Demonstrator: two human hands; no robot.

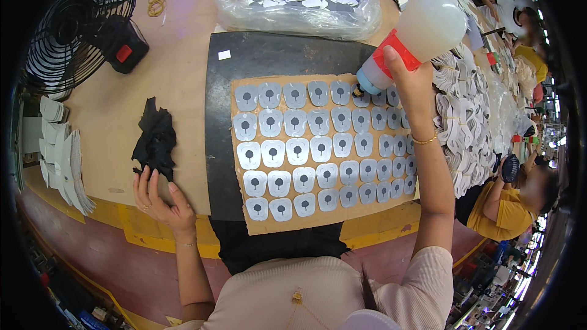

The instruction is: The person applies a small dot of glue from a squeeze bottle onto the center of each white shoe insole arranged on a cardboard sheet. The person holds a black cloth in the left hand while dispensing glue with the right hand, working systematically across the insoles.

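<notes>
My right hand (408,82) grips a squeeze bottle (431,21) with a whitish body, red band and pale blue collar. The bottle is tipped down, its dark applicator tip at a patch in the top row. Rows of small silver-grey patches (296,122), each with a dark tree-like mark, lie on a cardboard sheet (342,215). To the left, my left hand (164,205) rests on the table with fingers apart. Its fingertips touch the lower end of a crumpled black cloth (156,136).
Under the cardboard lies a black mat (221,116). Beyond it sits a clear plastic bag (235,9) of loose patches. A black fan (73,21) stands far left, near stacked pale pieces (64,159). Bundled grey-white pieces (461,116) crowd the right; a person in yellow (501,217) is past them.
</notes>
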